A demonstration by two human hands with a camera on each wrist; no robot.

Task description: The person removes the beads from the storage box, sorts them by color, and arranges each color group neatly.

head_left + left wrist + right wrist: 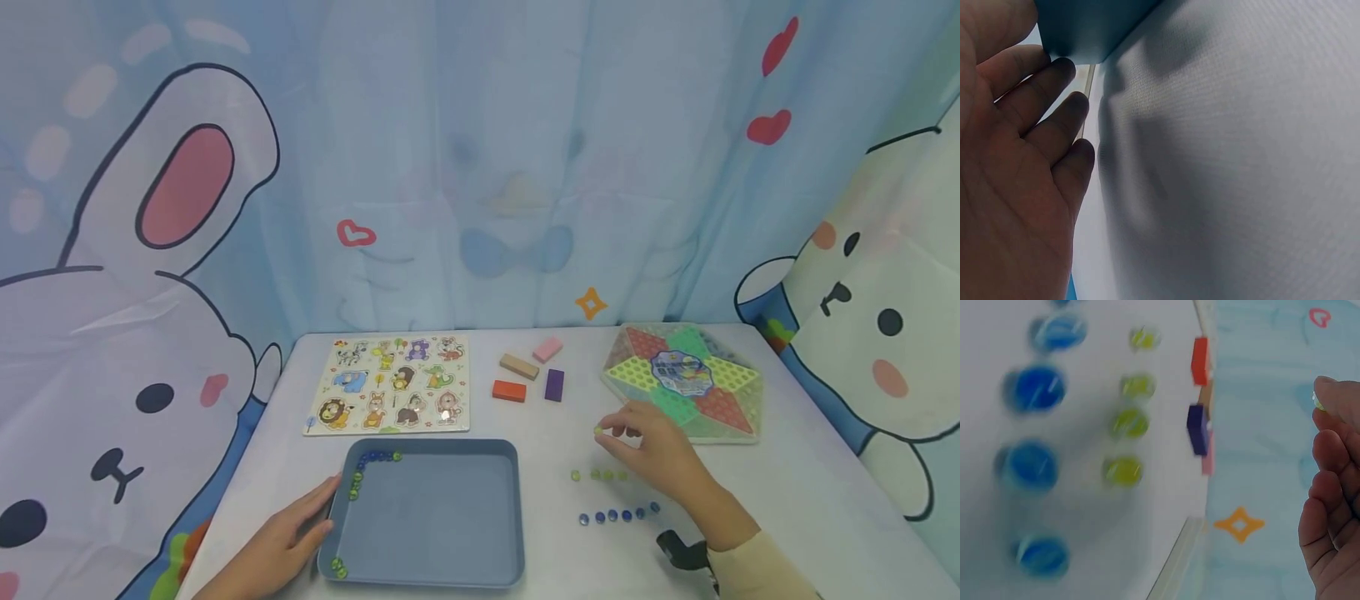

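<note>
My right hand is raised above the table and pinches a yellow-green marble between thumb and index finger. In the right wrist view only a sliver of that marble shows at the fingertips. Below the hand lies a row of yellow-green marbles, with a row of blue marbles nearer me. My left hand rests at the left side of a blue-grey tray, its fingers extended. Blue marbles and green marbles line the tray's upper left corner; a few green marbles sit lower left.
Behind the tray lies an animal puzzle board. Orange, tan, pink and purple blocks lie to its right. A hexagonal game board is at the back right. A curtain hangs behind the table.
</note>
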